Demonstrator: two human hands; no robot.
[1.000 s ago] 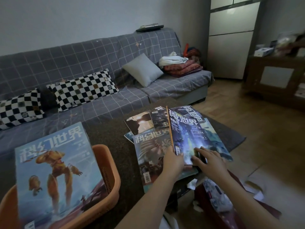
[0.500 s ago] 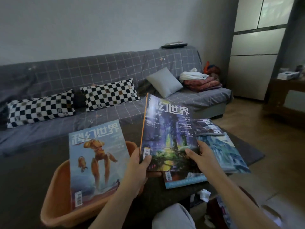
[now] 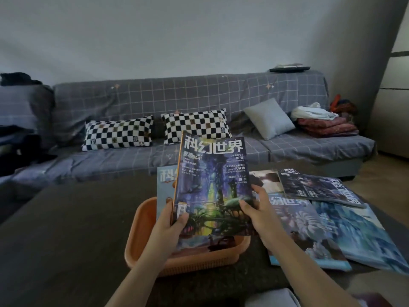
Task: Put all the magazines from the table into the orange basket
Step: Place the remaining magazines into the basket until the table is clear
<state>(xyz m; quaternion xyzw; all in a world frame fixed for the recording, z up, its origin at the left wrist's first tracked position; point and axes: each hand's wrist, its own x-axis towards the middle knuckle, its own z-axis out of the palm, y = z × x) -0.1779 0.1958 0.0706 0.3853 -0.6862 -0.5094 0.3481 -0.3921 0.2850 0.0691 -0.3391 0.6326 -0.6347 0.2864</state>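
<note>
The purple-covered magazine (image 3: pixel 213 185) stands nearly upright above the orange basket (image 3: pixel 141 240), held by both your hands. Your left hand (image 3: pixel 171 224) grasps its lower spine edge, thumb on the cover; your right hand (image 3: pixel 259 214) clasps the lower right edge, forearms reaching in from below. Another magazine (image 3: pixel 164 185) leans inside the basket behind it. Four more magazines (image 3: pixel 309 229) lie on the worktop (image 3: pixel 66 229) right of the basket.

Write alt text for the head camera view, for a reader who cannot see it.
Both hands, left hand and right hand, hold a purple-covered magazine upright over an orange basket that already contains a magazine. Several more magazines lie spread on the dark table to the right, with a grey checked sofa behind.
</note>
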